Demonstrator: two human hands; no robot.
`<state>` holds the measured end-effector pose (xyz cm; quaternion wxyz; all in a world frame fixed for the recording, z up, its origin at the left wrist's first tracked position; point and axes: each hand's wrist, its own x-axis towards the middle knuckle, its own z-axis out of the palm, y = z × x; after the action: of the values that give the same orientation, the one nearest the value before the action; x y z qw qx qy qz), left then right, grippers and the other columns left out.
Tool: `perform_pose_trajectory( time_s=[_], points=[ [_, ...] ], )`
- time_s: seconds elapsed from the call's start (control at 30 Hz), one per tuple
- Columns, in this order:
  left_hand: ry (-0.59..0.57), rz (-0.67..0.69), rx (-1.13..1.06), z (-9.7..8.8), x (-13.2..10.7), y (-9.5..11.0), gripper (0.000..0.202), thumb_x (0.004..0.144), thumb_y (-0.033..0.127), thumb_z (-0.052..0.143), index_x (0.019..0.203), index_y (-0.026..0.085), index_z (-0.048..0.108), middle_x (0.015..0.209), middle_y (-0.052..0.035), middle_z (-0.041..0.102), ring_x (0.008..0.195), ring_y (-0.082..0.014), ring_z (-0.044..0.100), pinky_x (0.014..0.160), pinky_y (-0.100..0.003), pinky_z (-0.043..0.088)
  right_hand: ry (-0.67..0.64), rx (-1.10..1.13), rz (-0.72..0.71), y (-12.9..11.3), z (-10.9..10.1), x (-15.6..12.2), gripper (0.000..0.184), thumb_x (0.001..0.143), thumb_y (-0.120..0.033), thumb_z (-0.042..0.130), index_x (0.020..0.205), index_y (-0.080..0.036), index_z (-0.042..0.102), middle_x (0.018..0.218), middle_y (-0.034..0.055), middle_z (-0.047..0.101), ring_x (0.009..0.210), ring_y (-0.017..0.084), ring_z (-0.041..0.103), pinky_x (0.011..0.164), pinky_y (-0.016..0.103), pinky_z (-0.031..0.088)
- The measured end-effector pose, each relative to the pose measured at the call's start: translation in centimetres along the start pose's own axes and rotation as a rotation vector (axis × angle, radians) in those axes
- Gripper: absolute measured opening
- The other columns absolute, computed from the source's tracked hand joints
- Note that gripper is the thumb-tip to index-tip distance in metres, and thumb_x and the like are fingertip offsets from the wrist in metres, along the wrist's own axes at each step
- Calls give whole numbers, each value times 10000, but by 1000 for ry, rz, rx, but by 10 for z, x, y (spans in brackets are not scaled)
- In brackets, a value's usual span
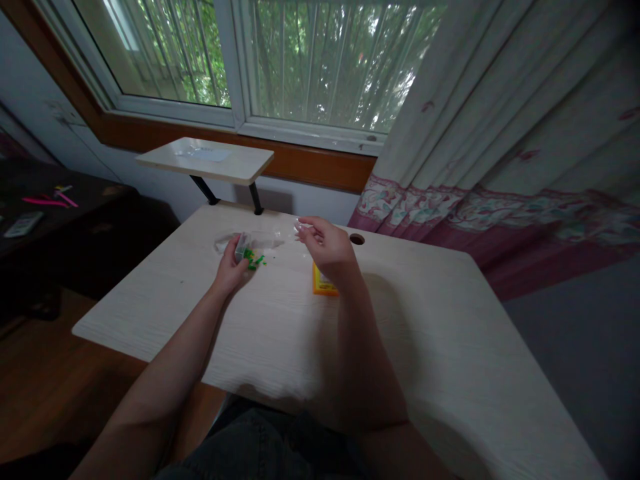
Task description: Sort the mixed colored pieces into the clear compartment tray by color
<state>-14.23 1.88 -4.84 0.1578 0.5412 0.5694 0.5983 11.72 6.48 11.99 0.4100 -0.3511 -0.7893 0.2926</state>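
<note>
My left hand (pixel 231 268) is closed around a clear plastic bag (pixel 241 245) at the left middle of the table. Small green and yellow pieces (pixel 254 259) show at the bag's near side, by my left thumb; whether all of them lie inside it I cannot tell. My right hand (pixel 327 245) is raised to the right of the bag, fingers pinched on a scrap of clear plastic (pixel 299 228). Under my right wrist an orange-yellow box (pixel 324 283) sits on the table, partly hidden by the arm. More crumpled clear plastic (pixel 265 239) lies between the hands.
The pale wooden table (pixel 280 333) has a round cable hole (pixel 357 239) near its back edge. A raised shelf (pixel 240 167) with a paper on it stands at the back left. A curtain (pixel 450 193) hangs at the right. A dark side table (pixel 90 210) holds small items.
</note>
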Motion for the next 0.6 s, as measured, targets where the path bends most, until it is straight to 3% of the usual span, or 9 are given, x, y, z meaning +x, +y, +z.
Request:
perform_pose_trajectory(
  time_s=[0.13, 0.3, 0.6],
  points=[
    [-28, 114, 160, 0, -3, 15, 730, 747, 131, 538, 1430, 332, 375, 1475, -72, 418, 1387, -238, 383, 1176, -507, 297, -1, -2, 3, 1, -2, -1, 327, 933, -448, 528, 1148, -243, 663, 943, 47, 728, 906, 196, 702, 864, 358, 554],
    [-155, 259, 395, -1, -6, 38, 745, 787, 166, 583, 1476, 229, 306, 1462, -136, 406, 1377, -287, 373, 1166, -525, 300, -8, -14, -3, 2, -2, -1, 327, 933, -433, 527, 1153, -231, 660, 956, 53, 724, 926, 199, 697, 872, 358, 546],
    [-205, 324, 539, 0, -4, 46, 743, 851, 245, 604, 1501, 211, 246, 1485, -152, 383, 1390, -298, 364, 1160, -529, 325, -14, -54, -6, -1, -4, -1, 304, 924, -412, 534, 1124, -229, 671, 909, 42, 720, 879, 192, 694, 847, 356, 548]
  ],
)
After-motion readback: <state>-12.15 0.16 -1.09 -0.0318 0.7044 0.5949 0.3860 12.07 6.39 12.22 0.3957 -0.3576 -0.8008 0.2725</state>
